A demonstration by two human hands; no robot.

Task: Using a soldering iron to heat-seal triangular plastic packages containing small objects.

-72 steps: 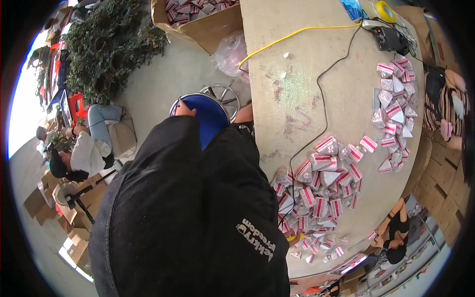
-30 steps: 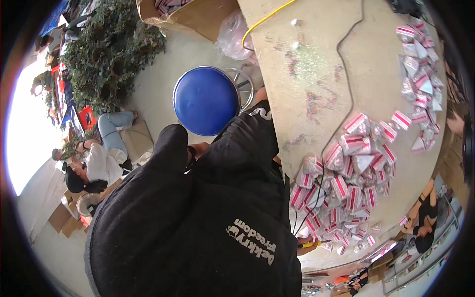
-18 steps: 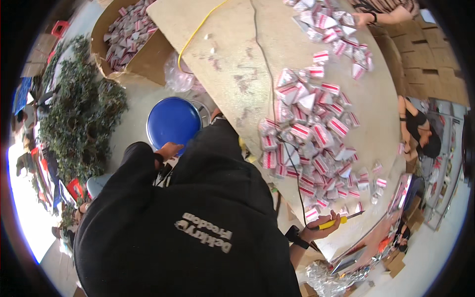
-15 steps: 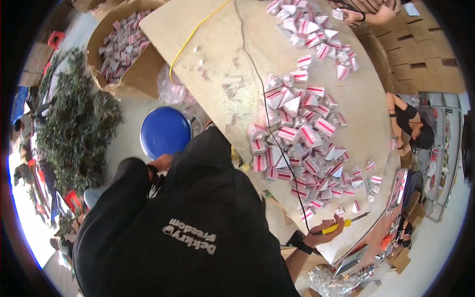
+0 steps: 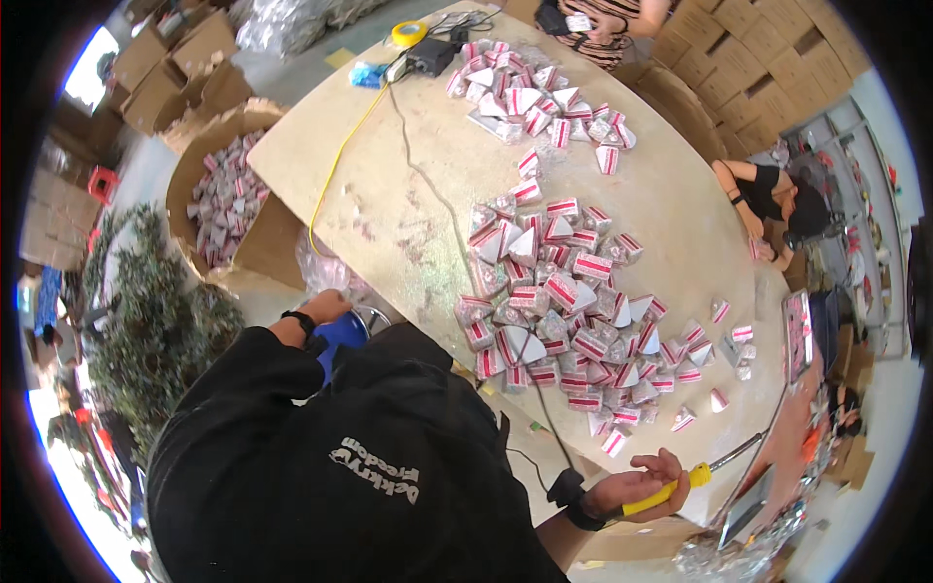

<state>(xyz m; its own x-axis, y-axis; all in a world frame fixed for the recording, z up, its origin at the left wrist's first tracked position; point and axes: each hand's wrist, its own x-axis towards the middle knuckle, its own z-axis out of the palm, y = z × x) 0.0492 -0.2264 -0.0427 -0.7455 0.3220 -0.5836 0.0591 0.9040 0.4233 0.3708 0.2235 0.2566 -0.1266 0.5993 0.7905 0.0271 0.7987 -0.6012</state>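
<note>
My right hand [image 5: 637, 488] is at the near right edge of the table, its fingers curled loosely round the yellow handle of a soldering iron [image 5: 699, 475]. The iron's metal tip points right and away from me. A dark cord runs across the table towards this hand. My left hand [image 5: 328, 306] is over the blue stool [image 5: 342, 338] at my left; its fingers are hidden, so its grip does not show. Small clear-wrapped packets with red-and-white bands [image 5: 562, 290] lie heaped on the table [image 5: 389, 223], the nearest a little beyond my right hand.
A large cardboard box [image 5: 267, 243] of similar packets stands left of the table. A yellow cable [image 5: 335, 165], a tape roll [image 5: 409, 34] and a black box [image 5: 431, 56] are at the far end. Two people work along the far and right sides. A leafy plant [image 5: 160, 330] is at left.
My view has shifted, bringing the table's far end into sight. My left hand has moved forward over the stool. My right hand still has the soldering iron, its fingers now looser.
</note>
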